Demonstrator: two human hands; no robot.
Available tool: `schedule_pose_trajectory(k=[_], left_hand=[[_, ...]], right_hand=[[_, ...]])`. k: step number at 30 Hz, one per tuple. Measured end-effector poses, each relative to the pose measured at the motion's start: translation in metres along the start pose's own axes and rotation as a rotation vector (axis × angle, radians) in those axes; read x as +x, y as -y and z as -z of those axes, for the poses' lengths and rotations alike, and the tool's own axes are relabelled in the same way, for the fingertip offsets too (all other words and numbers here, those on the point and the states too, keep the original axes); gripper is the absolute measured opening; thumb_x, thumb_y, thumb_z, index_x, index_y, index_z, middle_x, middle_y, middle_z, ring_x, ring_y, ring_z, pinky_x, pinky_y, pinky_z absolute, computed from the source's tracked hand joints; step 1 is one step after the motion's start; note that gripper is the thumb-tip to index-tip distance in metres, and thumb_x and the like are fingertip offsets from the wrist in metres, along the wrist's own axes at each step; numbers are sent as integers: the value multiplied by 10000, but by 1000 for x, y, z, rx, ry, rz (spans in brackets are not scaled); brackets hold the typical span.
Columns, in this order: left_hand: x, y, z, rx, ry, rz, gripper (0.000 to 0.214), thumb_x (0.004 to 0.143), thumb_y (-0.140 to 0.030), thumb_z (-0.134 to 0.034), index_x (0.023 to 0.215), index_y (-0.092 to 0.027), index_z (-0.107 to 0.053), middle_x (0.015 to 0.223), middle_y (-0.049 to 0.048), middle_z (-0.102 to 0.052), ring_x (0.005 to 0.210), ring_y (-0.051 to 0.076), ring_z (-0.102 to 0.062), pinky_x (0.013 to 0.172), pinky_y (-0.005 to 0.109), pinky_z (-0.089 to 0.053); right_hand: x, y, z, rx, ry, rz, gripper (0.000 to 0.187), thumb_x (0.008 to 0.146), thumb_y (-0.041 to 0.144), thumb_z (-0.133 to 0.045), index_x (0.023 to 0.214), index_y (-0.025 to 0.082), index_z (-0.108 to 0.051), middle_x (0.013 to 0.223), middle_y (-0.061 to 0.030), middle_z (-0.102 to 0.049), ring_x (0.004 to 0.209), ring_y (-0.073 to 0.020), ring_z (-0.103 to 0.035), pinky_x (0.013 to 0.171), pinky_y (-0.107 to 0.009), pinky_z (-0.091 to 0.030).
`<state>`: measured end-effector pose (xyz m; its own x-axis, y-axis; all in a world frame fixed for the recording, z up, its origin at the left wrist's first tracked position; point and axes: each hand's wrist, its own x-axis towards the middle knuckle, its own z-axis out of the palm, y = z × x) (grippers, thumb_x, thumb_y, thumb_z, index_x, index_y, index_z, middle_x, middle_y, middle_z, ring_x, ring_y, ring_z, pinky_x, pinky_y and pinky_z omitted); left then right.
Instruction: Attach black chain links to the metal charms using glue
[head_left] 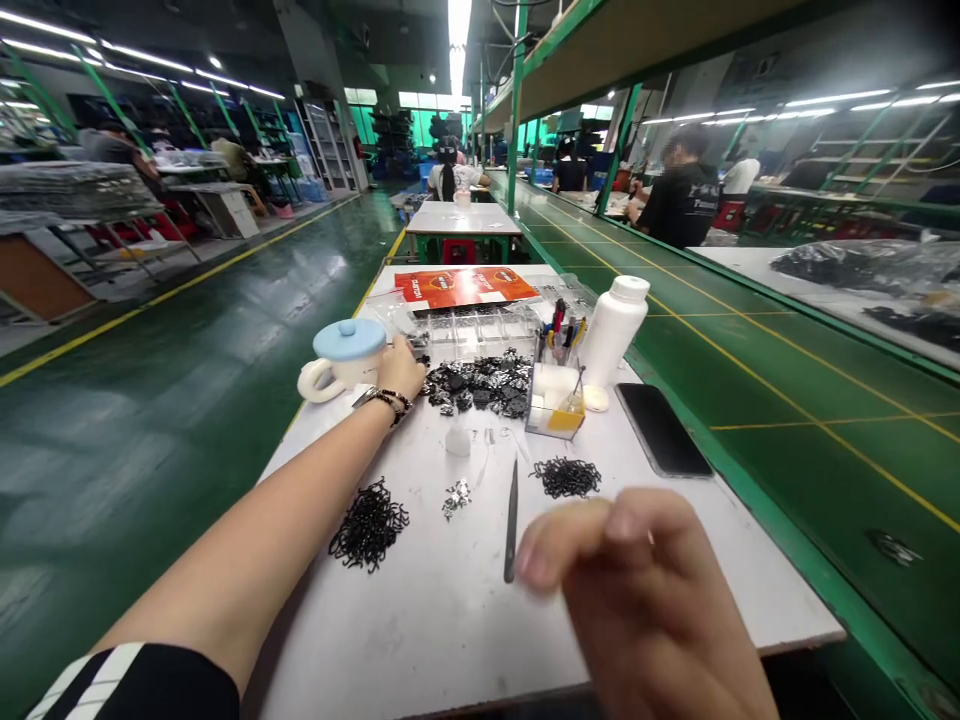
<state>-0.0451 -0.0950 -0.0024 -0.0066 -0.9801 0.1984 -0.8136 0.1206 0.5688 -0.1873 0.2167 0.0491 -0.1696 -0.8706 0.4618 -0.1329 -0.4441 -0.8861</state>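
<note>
My left hand point(403, 370) reaches past a cream mug with a light blue lid point(350, 340) to the left end of a clear plastic compartment tray point(480, 330). Its fingertips are hidden, so I cannot tell what they hold. Close to the camera, my right hand point(645, 590) is blurred, with fingers curled in; anything inside is hidden. Left of it lie dark tweezers point(512, 525). Small black hook-like pieces form a left pile point(369, 525) and a right pile point(568, 477). Small silvery pieces point(456, 497) lie between them. Beyond is a heap of black and shiny parts point(480, 385).
A white bottle point(615, 330), a clear pen holder point(555, 400) and a black phone point(664, 430) stand or lie on the right. An orange-red printed sheet point(465, 287) covers the table's far end. A green-framed shelf point(600, 50) overhangs at right. Other people sit farther off.
</note>
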Motion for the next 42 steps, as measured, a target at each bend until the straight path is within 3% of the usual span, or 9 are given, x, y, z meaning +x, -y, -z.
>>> schedule_pose_trajectory(k=[4,10,15,19,23,28,33,37,42], left_hand=[[-12,6,19,-179,31,-7,313,898,-296,-558,1172,-146,-539,1149,92,-590,974,216,-609,821,423,-528],[-75,18,73,-529,141,-21,332,855,-187,-541,1187,-163,-549,874,25,-608,762,135,-657,808,318,-555],[-148,15,102,-648,257,10,314,797,-308,-626,1073,-163,-587,750,17,-631,661,147,-667,697,294,-567],[-194,-3,97,-854,420,-4,388,803,-275,-619,1173,-247,-501,964,36,-619,594,115,-654,552,252,-540],[-216,-20,84,-795,566,-148,233,840,-242,-572,1068,-196,-576,699,6,-619,652,145,-649,647,280,-537],[-221,-28,71,-820,648,-105,244,818,-252,-584,1047,-169,-584,693,13,-591,670,153,-617,643,291,-529],[-223,-22,60,-807,633,-147,372,716,-172,-655,1079,-178,-573,735,-5,-561,682,135,-589,697,286,-533],[-226,-15,53,-740,607,-203,337,709,-130,-625,1042,-175,-594,837,32,-599,731,139,-586,724,292,-532],[-229,-9,47,-797,677,-122,291,716,-153,-628,997,-155,-553,798,37,-616,721,145,-610,700,286,-550]], right_hand=[[15,-21,16,-56,23,-122,104,862,255,-587,826,251,-489,753,7,-538,680,-117,-532,592,-226,-480],[33,-49,56,-536,172,-190,171,870,390,-542,822,226,-535,678,-1,-516,648,-150,-515,537,-268,-435],[71,-65,35,-671,362,-121,242,869,450,-515,905,212,-531,692,-3,-540,597,-146,-507,537,-288,-437],[88,-91,1,-682,390,-99,431,788,477,-614,1086,182,-513,918,-64,-550,677,-160,-540,620,-329,-477],[89,-114,-17,-720,392,-107,398,769,461,-633,1028,168,-564,969,-81,-511,654,-154,-522,645,-360,-477],[90,-124,-20,-735,367,-112,157,826,337,-561,797,183,-560,902,-58,-506,678,-157,-521,672,-343,-461],[93,-129,-28,-719,315,-118,332,736,386,-652,965,173,-540,964,-98,-511,865,-247,-530,753,-400,-447],[97,-131,-38,-618,302,-137,157,773,339,-597,804,191,-554,922,-87,-531,850,-239,-530,803,-429,-426],[94,-112,-25,-344,219,-225,219,778,376,-580,751,223,-425,886,-56,-599,852,-210,-583,790,-396,-469]])
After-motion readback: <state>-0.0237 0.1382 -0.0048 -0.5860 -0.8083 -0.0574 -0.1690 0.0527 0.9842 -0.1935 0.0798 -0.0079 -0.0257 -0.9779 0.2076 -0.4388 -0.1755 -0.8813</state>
